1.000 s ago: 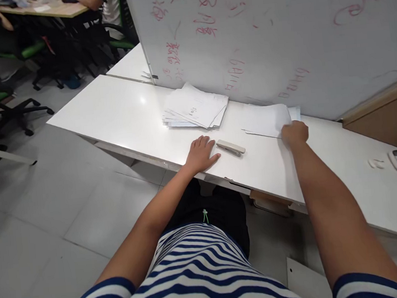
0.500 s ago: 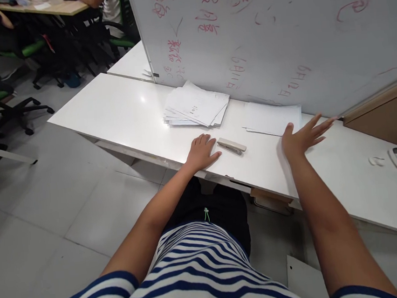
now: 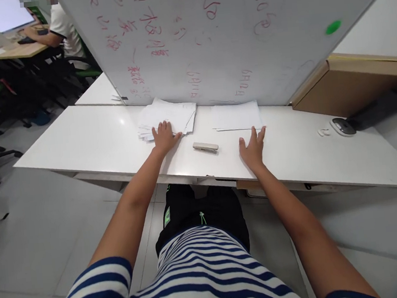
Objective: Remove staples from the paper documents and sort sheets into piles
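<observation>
My left hand [image 3: 164, 139] rests, fingers apart, on the near edge of a messy stack of white papers [image 3: 177, 113]. My right hand [image 3: 253, 148] is open just in front of a smaller, neater pile of white sheets [image 3: 236, 116], its fingertips at the pile's near right corner. Between my two hands a beige stapler [image 3: 206, 147] lies flat on the white desk [image 3: 88, 136]. Neither hand grips anything.
Behind the papers stands a whiteboard [image 3: 210, 49] with red writing. A cardboard box [image 3: 339, 84], a black-and-white mouse [image 3: 343, 126] and a small white item [image 3: 324, 132] are at the right. A person [image 3: 64, 33] sits at another table at far left.
My left hand has moved from beside the stapler onto the messy paper stack. My right hand has come down near the smaller pile's front edge. The view has shifted to the right.
</observation>
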A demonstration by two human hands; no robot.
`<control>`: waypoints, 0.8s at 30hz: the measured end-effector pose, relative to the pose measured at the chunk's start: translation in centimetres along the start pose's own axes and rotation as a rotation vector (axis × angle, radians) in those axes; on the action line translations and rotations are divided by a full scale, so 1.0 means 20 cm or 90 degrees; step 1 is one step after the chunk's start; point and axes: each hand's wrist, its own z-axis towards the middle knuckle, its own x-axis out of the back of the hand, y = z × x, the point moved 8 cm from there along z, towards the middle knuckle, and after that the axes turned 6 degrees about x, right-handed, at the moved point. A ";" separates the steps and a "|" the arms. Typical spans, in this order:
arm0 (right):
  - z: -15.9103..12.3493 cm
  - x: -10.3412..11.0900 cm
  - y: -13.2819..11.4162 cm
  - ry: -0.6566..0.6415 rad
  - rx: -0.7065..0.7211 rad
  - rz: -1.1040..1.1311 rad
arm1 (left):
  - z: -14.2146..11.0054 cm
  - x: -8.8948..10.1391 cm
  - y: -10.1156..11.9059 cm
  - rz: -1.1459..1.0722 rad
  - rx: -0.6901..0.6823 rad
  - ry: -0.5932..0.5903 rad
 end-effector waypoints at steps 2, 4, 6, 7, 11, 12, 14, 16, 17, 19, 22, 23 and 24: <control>0.00 0.00 0.00 -0.003 -0.004 0.000 | 0.01 -0.03 -0.02 0.021 0.013 -0.013; 0.00 0.01 0.00 -0.005 -0.009 -0.003 | 0.00 -0.02 -0.02 0.014 0.015 0.015; 0.01 0.00 0.00 -0.007 -0.010 -0.010 | -0.02 0.01 -0.03 -0.001 0.022 0.053; 0.01 0.00 0.00 -0.008 -0.010 -0.010 | -0.02 0.03 -0.03 -0.010 0.031 0.066; 0.01 0.00 0.02 0.003 -0.008 0.022 | -0.07 0.14 -0.05 -0.092 0.107 0.090; 0.01 0.01 0.01 0.015 0.002 0.044 | -0.10 0.18 -0.04 -0.122 0.116 0.100; 0.00 0.06 -0.03 0.046 0.035 0.108 | -0.19 0.26 0.03 -0.165 0.084 0.133; -0.05 0.11 -0.10 0.063 0.050 0.216 | -0.32 0.34 0.16 -0.163 -0.016 0.179; -0.08 0.13 -0.15 0.049 0.042 0.291 | -0.40 0.37 0.23 -0.144 -0.078 0.213; -0.16 0.13 -0.27 -0.044 -0.020 0.502 | -0.58 0.41 0.39 -0.102 -0.215 0.273; -0.33 0.12 -0.56 -0.267 -0.087 0.793 | -0.82 0.35 0.57 -0.053 -0.376 0.305; -0.38 0.13 -0.64 -0.307 -0.097 0.840 | -0.88 0.32 0.61 -0.038 -0.413 0.299; -0.41 0.14 -0.69 -0.331 -0.116 0.862 | -0.92 0.28 0.64 -0.024 -0.439 0.286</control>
